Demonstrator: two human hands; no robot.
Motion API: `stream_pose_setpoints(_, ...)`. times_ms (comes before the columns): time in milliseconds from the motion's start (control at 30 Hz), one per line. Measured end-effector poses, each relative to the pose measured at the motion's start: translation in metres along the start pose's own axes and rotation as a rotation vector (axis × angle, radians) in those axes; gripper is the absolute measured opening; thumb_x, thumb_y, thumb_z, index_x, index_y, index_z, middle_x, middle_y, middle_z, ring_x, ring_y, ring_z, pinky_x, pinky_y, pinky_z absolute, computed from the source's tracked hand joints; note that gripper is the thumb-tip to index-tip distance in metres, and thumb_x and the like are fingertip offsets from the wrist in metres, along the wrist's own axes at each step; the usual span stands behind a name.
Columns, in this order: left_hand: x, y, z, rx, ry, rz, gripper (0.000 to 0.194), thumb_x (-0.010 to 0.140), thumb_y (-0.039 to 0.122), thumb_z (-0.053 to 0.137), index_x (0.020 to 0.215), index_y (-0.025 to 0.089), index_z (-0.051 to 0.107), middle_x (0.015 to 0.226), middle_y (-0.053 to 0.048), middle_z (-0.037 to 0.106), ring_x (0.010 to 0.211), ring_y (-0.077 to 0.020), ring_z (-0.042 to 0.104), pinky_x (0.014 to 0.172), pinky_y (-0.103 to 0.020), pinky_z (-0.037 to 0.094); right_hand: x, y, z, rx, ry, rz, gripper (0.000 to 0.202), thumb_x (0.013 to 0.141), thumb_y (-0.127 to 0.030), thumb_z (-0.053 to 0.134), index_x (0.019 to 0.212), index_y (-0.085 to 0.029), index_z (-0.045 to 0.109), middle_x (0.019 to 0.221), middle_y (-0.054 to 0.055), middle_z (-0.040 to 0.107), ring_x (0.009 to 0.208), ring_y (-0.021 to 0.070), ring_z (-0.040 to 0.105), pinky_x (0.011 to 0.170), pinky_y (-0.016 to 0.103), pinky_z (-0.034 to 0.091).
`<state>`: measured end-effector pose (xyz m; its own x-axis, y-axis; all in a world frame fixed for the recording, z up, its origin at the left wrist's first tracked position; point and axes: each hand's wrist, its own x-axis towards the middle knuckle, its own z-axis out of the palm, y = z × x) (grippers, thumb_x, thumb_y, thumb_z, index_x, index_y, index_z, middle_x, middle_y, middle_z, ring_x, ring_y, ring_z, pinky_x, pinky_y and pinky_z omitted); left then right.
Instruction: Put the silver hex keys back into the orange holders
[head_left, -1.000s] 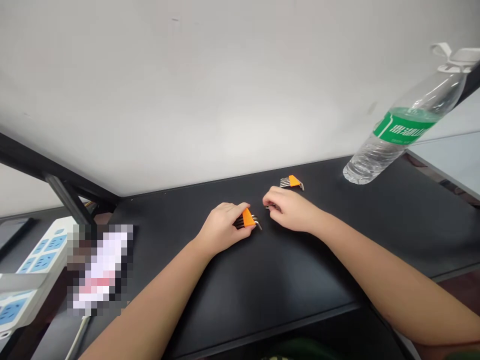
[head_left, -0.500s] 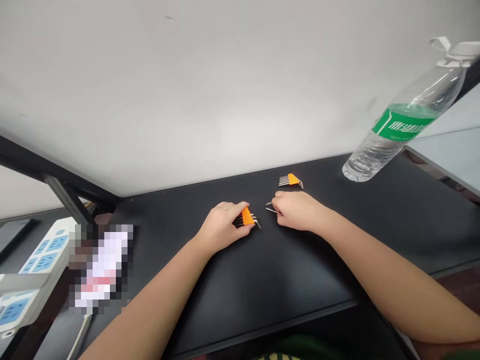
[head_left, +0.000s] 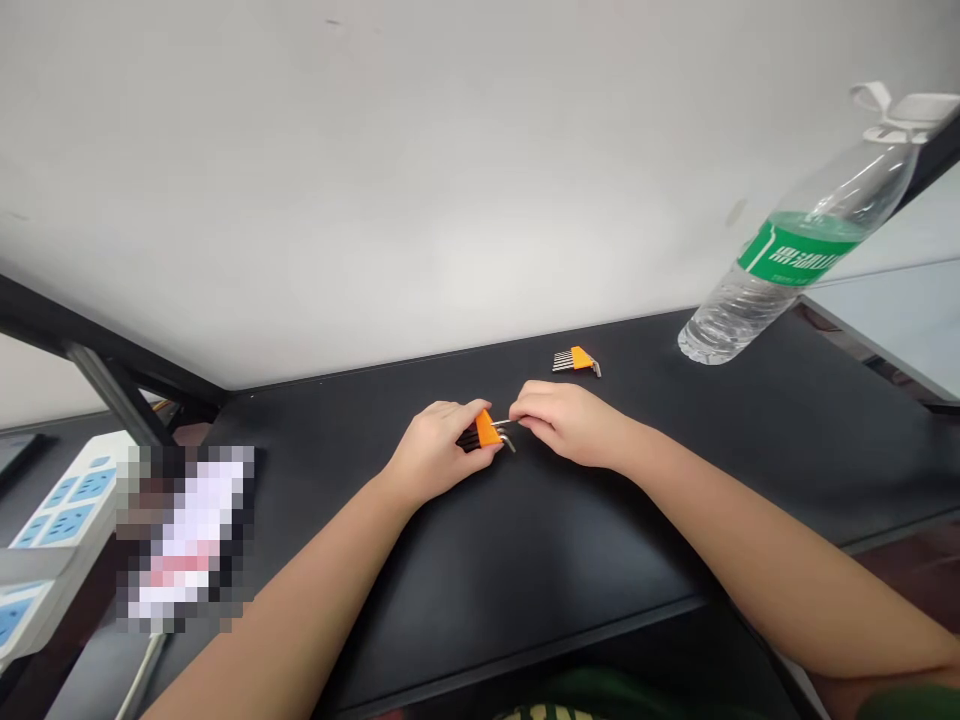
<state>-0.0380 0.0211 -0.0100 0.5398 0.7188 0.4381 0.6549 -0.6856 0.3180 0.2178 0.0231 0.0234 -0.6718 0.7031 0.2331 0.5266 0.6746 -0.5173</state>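
Note:
My left hand (head_left: 442, 448) grips an orange hex key holder (head_left: 487, 429) between thumb and fingers, low over the black tabletop. Several hex keys sit in it, and bent ends (head_left: 508, 440) stick out on its right side. My right hand (head_left: 566, 420) is closed in a pinch on a thin metal hex key (head_left: 504, 422), whose tip reaches the upper right edge of the holder. Whether the tip is inside a slot I cannot tell. Behind my right hand lies a second orange holder (head_left: 581, 358) filled with hex keys, touched by neither hand.
A large water bottle (head_left: 799, 250) with a green label stands at the back right against the white wall (head_left: 450, 180). To the left are a blurred-out phone-like object (head_left: 196, 530) with a cable (head_left: 142, 675) and a white power strip (head_left: 82, 520). The black table (head_left: 555, 580) lies beneath my hands.
My right hand has moved left with the hex key, bringing its tip from a gap away up to the holder. My left hand keeps its grip; the view has shifted slightly.

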Motion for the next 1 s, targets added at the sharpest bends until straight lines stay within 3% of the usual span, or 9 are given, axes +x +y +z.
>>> stream_pose_setpoints(367, 0.000, 0.000, 0.000, -0.012, 0.007, 0.031, 0.040, 0.088, 0.039, 0.074, 0.122, 0.020, 0.065, 0.092, -0.003, 0.076, 0.080, -0.0196, 0.071, 0.080, -0.033, 0.057, -0.004, 0.001, 0.001, -0.025, 0.060, -0.040, 0.029, 0.098, -0.005, 0.048, 0.108, -0.017, 0.072, 0.104, 0.007, 0.064, 0.081, 0.0153, 0.061, 0.075, 0.029, 0.049)
stream_pose_setpoints(567, 0.004, 0.005, -0.003, 0.050, -0.082, 0.106, 0.027, 0.089, 0.032, 0.069, 0.112, 0.020, 0.064, 0.074, 0.002, 0.064, 0.068, -0.0171, 0.062, 0.086, -0.038, 0.054, -0.006, -0.011, 0.000, -0.109, -0.021, -0.003, 0.030, 0.096, -0.002, 0.046, 0.101, -0.018, 0.071, 0.103, 0.006, 0.062, 0.070, 0.0119, 0.052, 0.066, 0.027, 0.041)
stream_pose_setpoints(733, 0.007, 0.015, -0.006, 0.025, -0.084, 0.137, 0.009, 0.088, 0.024, 0.065, 0.095, 0.022, 0.060, 0.070, 0.004, 0.055, 0.066, -0.0148, 0.055, 0.089, -0.038, 0.052, -0.002, -0.022, 0.009, 0.080, -0.038, 0.032, 0.023, 0.097, -0.005, 0.049, 0.101, -0.019, 0.066, 0.102, 0.005, 0.062, 0.078, 0.0134, 0.056, 0.071, 0.027, 0.044)
stream_pose_setpoints(867, 0.006, 0.014, -0.006, -0.010, -0.039, 0.137, 0.016, 0.090, 0.026, 0.066, 0.106, 0.023, 0.062, 0.076, 0.002, 0.062, 0.071, -0.0163, 0.059, 0.088, -0.038, 0.052, 0.001, -0.019, 0.013, 0.294, 0.081, 0.083, 0.018, 0.096, -0.009, 0.052, 0.103, -0.020, 0.064, 0.103, 0.003, 0.064, 0.085, 0.0143, 0.059, 0.075, 0.027, 0.047)
stream_pose_setpoints(1000, 0.003, 0.010, -0.004, -0.025, 0.017, 0.160, 0.031, 0.092, 0.034, 0.070, 0.118, 0.022, 0.060, 0.085, -0.002, 0.071, 0.080, -0.0189, 0.067, 0.089, -0.039, 0.054, 0.004, -0.008, 0.013, 0.324, 0.133, 0.104, 0.016, 0.095, -0.008, 0.056, 0.091, -0.020, 0.067, 0.103, 0.003, 0.065, 0.085, 0.0138, 0.061, 0.077, 0.028, 0.049)
